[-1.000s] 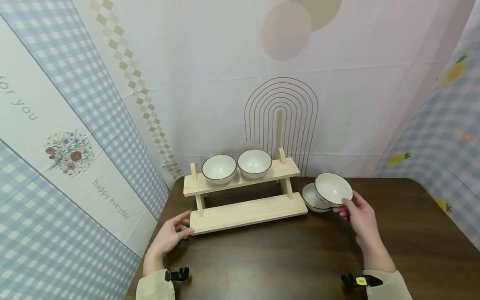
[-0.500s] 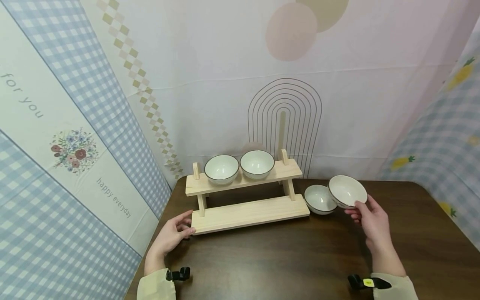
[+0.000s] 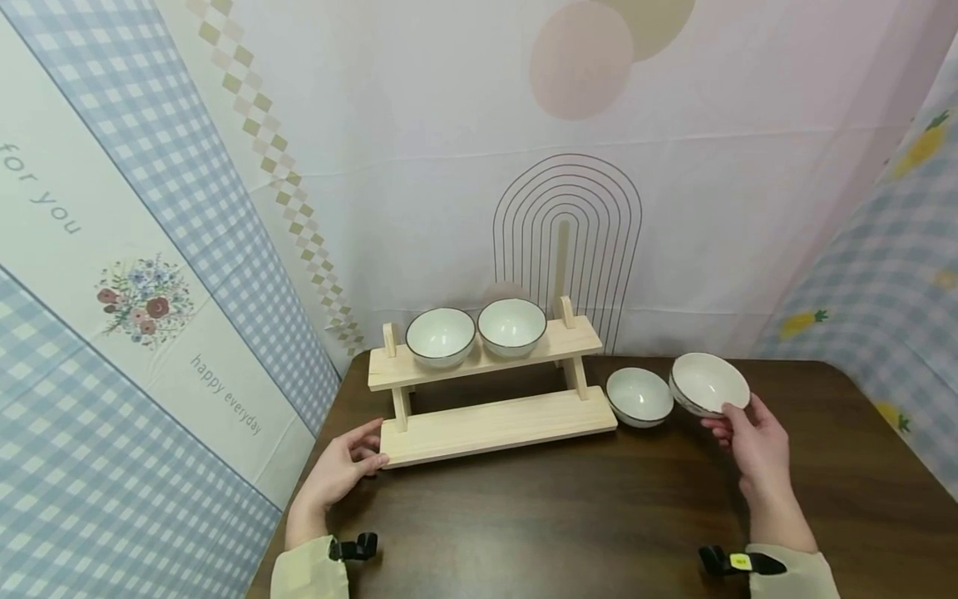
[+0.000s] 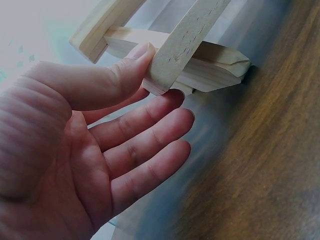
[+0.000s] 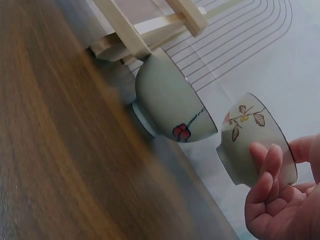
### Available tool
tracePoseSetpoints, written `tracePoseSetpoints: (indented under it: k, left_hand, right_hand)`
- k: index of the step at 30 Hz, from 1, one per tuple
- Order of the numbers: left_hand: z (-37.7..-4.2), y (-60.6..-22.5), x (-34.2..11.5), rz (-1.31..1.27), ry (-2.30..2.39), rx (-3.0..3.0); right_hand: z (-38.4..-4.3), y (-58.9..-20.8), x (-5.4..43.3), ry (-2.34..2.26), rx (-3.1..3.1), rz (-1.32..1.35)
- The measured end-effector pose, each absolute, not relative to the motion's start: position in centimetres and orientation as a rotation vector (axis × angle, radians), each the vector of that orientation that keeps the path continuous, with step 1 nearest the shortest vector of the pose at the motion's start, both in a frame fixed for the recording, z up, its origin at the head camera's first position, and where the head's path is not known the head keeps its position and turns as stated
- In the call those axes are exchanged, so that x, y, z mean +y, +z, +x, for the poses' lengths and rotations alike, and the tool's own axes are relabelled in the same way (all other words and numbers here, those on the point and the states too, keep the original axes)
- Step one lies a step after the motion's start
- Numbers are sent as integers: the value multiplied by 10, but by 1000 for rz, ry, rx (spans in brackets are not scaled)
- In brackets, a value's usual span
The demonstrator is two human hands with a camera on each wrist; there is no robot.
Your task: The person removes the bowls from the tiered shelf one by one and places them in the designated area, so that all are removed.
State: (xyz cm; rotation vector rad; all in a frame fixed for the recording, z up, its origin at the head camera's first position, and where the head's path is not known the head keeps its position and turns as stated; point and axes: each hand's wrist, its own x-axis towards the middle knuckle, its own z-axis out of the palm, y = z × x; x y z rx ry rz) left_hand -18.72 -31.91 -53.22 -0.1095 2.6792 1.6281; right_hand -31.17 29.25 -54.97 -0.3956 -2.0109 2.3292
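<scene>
The right hand (image 3: 762, 449) grips a bowl (image 3: 709, 383), mouth upward; the left hand (image 3: 340, 470) pinches the shelf (image 3: 497, 426), its length running rightward and slightly away.

left fingers (image 4: 150, 135) and thumb (image 4: 100, 86) pinch; right fingers (image 5: 257, 197) curl; both forearms (image 3: 777, 517) point forward.

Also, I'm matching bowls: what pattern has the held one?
Leafy sprig on the bowl, clearest from right wrist.
</scene>
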Motion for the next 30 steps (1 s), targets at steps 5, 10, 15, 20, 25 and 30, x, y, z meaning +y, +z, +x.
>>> tracePoseSetpoints:
  k: [5,10,15,20,25,30]
  left_hand:
    - [-187,-532,-318,-116,1635,2676]
    - [-184,-532,-319,-125,1651,2662]
    - [-185,-531,-319,-97,1653,2672]
    - [-186,-532,-319,-85,1647,2673]
    - [-187,-532,-320,-80,1639,2680]
    - [-188,-533,-320,-78,1641,2678]
  right_hand:
    - [-312,-553,296,2331,-2017,-443]
    - [-312,-559,297,2354,-2009,-496]
    - [-314,-563,300,2371,-1985,-513]
    - [-315,-566,302,2380,-1988,-522]
    - [-315,-570,303,2394,-1994,-554]
    - [-316,-572,305,2389,-1998,-560]
